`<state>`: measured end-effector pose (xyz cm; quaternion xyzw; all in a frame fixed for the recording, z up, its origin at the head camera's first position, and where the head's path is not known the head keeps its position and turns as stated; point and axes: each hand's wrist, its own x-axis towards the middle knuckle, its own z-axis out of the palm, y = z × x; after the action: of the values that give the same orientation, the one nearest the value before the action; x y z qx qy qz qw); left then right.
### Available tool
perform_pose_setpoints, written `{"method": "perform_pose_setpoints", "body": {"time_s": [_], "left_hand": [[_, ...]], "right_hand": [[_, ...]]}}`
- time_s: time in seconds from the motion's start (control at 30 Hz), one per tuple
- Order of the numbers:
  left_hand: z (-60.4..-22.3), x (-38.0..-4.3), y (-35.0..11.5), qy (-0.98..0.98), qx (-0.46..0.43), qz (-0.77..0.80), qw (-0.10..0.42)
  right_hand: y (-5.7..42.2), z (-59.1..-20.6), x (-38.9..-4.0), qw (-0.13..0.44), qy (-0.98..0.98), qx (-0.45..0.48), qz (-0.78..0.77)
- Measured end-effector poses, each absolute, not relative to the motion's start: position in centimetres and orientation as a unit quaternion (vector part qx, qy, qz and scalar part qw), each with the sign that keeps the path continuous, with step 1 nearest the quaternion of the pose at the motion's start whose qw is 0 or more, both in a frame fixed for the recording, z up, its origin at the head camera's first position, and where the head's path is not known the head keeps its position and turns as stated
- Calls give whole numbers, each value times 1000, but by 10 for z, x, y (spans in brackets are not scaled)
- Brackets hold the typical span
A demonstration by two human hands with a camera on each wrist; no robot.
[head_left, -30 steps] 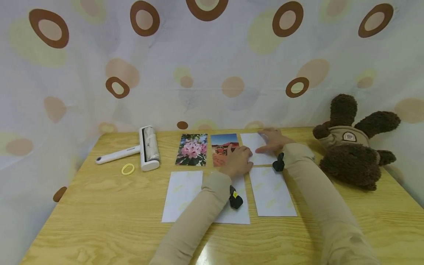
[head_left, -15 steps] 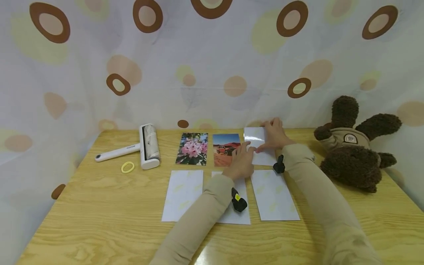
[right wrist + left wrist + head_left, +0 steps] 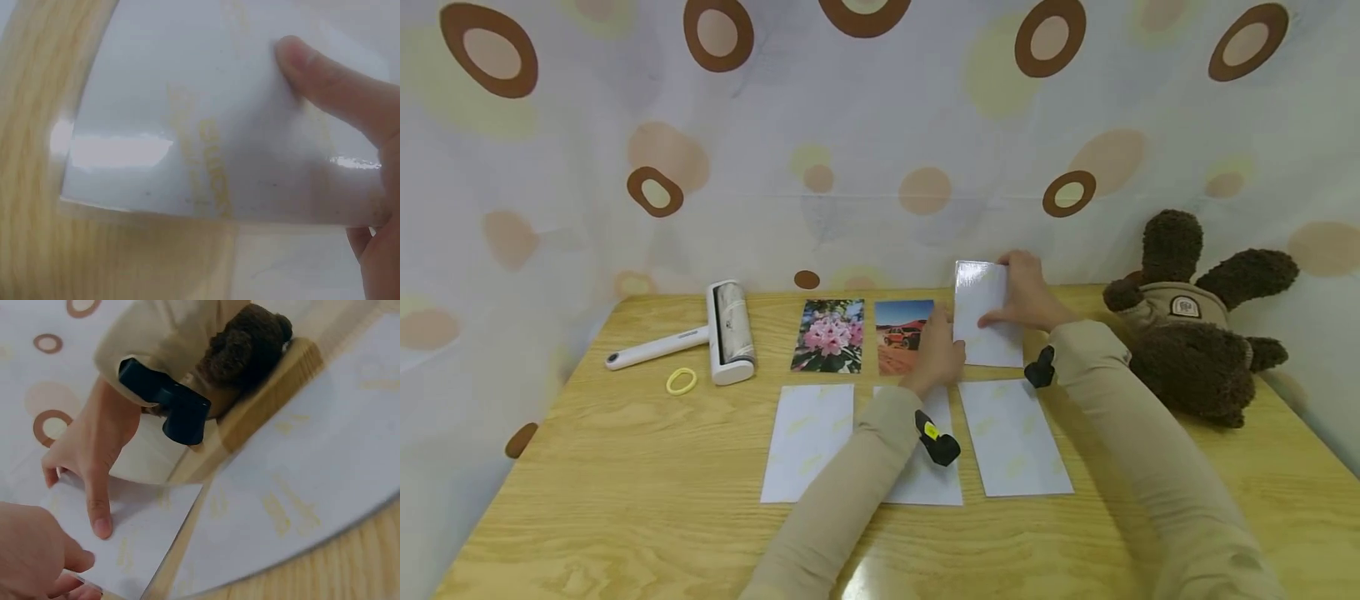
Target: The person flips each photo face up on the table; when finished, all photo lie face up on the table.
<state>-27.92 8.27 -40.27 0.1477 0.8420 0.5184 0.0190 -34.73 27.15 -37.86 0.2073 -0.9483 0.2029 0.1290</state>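
Note:
My right hand (image 3: 1032, 292) grips a photo print (image 3: 985, 333) by its right side, thumb on the white back and fingers behind the far edge. The print stands tilted up off the table, its back facing me with faint yellow lettering; its front is hidden. At its left edge, my left hand (image 3: 936, 354) pinches the print, thumb over the white side, as the left wrist view shows. To the left lie two face-up photos: a jeep in a desert (image 3: 898, 335), partly covered by my left hand, and pink flowers (image 3: 827, 335).
Three white-backed prints form the nearer row: left (image 3: 808, 433), middle (image 3: 928, 479), partly under my left forearm, and right (image 3: 1017, 437). A white lint roller (image 3: 730, 333) and yellow ring (image 3: 682, 382) lie left. A brown plush toy (image 3: 1195, 358) sits right, and a patterned curtain (image 3: 865, 233) hangs behind.
The white-backed print has been raised from lying flat to a tilted position by my right hand. My left hand has stayed close to its left edge.

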Motion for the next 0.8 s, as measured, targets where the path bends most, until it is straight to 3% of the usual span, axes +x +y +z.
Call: {"method": "perform_pose_setpoints", "body": {"time_s": [0.27, 0.43, 0.67, 0.8], "left_hand": [[-403, -284, 80, 773, 146, 618, 25], [-405, -283, 78, 734, 165, 658, 42], [-403, -282, 77, 707, 154, 683, 96], [-399, -282, 79, 683, 138, 706, 122]], "right_hand": [[273, -365, -331, 151, -940, 240, 192], [276, -365, -329, 200, -921, 305, 137], [268, -357, -323, 237, -903, 347, 83], [260, -348, -316, 227, -897, 375, 54]]}}
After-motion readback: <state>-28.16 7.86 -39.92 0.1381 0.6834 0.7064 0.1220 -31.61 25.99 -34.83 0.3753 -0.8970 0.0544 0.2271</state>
